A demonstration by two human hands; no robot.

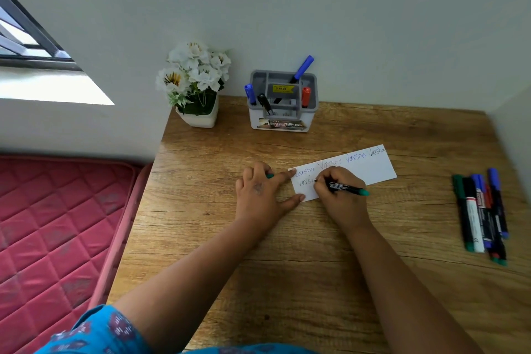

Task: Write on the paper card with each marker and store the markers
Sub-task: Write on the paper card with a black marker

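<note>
A person's right hand (339,192) grips a green marker (346,187) with curled fingers, its tip on the lower left part of a white paper card (370,169) lying on a wooden bench (287,253). The marker's green end points right, past the knuckles. The card sits slightly tilted near the bench's middle, with a handwritten word repeated in a row along its top edge and another line begun below it.

The left hand (261,192) steadies the card's left end, index finger and thumb stretched out onto the paper's corners, while the other fingers curl round a small green cap (269,176) that peeks out between them.

A bundle of markers (482,215) with green, blue, red and black parts lies side by side at the bench's right edge, well apart from the card. At the back, against the wall, a grey divided holder (283,103) carries two blue markers, a black one and a red one, standing in separate compartments. Just left of it stands a white pot of white flowers (195,80). A red quilted mattress (57,224) lies beside the bench on the left, below a window (26,37).
</note>
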